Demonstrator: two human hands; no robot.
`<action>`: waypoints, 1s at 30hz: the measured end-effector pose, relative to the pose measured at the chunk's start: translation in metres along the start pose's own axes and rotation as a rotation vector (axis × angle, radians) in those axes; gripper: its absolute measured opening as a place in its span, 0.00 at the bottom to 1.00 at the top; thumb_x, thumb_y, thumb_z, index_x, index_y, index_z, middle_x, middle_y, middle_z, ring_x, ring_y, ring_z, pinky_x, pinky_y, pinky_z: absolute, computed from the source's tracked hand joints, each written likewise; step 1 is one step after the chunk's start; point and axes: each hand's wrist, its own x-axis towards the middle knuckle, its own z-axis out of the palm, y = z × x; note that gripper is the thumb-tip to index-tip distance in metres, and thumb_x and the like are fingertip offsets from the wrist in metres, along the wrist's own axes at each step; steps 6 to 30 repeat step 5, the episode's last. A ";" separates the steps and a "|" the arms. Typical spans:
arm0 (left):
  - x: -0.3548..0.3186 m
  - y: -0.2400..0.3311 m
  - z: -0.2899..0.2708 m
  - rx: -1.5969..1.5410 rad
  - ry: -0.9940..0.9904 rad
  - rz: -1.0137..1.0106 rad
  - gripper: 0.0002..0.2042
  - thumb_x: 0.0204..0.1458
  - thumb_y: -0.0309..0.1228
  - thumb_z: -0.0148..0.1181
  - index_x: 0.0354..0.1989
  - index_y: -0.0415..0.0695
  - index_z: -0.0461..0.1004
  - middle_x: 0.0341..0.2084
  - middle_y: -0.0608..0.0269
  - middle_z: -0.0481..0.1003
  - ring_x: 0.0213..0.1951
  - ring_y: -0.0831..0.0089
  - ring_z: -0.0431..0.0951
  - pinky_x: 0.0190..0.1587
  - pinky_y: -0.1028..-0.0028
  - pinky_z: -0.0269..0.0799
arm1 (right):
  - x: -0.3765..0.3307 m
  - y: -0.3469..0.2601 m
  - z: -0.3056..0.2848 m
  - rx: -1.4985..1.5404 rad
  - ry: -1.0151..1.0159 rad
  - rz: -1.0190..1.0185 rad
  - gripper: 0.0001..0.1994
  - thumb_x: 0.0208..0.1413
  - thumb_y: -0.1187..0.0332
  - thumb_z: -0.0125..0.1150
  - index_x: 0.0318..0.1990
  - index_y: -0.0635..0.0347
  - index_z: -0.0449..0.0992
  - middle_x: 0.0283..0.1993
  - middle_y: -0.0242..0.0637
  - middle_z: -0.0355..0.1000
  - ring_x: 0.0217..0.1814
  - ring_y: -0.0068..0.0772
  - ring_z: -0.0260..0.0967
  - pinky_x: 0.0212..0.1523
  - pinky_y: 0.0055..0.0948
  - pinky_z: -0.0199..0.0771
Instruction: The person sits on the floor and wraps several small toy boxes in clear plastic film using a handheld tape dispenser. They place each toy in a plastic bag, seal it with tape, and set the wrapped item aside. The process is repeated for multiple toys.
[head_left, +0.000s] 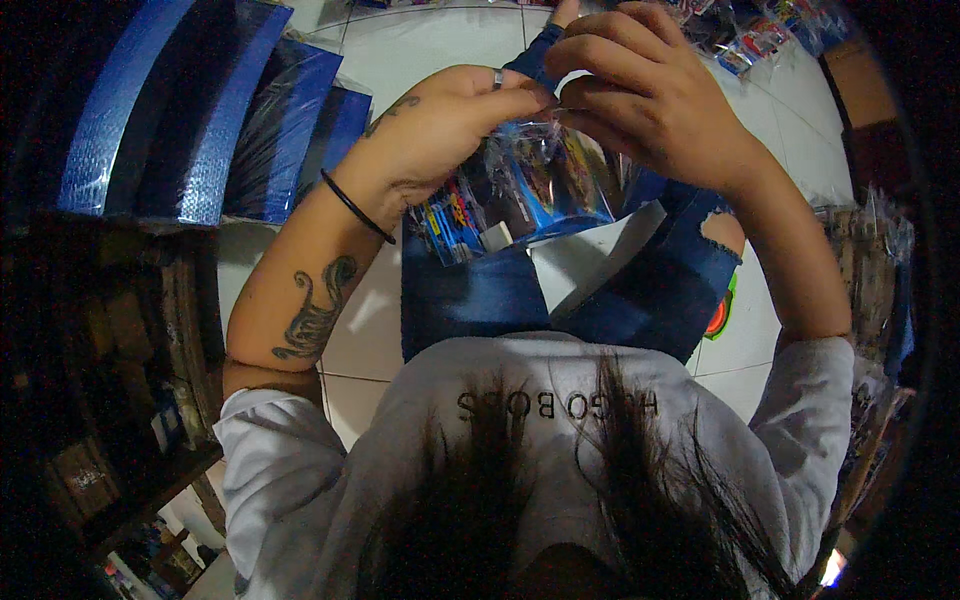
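A clear plastic package (pixel 530 190) with colourful printed contents and a blue base rests over my lap, between my crossed jeans-covered legs. At its upper edge my left hand (pixel 450 115) is closed, thumb and fingers pinching the plastic; a ring and a black wrist band show on it. My right hand (pixel 650 95) bends over the same edge from the other side, its fingers curled and closed on the plastic. The two hands nearly meet, and they hide the package's top.
Large blue boxes (pixel 200 130) in plastic wrap stand at the left, on white floor tiles (pixel 420 45). More wrapped packages (pixel 750 45) lie at the upper right near a brown box (pixel 860 85). An orange-and-green object (pixel 720 310) sits beside my right leg. Dark wooden shelving (pixel 110 330) is at left.
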 end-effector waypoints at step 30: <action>-0.014 0.016 -0.001 0.876 0.028 0.427 0.17 0.50 0.40 0.64 0.44 0.43 0.76 0.35 0.59 0.78 0.35 0.72 0.77 0.44 0.74 0.72 | 0.009 0.013 -0.009 0.220 -0.236 -0.003 0.15 0.51 0.64 0.61 0.47 0.55 0.75 0.50 0.41 0.67 0.56 0.40 0.61 0.55 0.42 0.57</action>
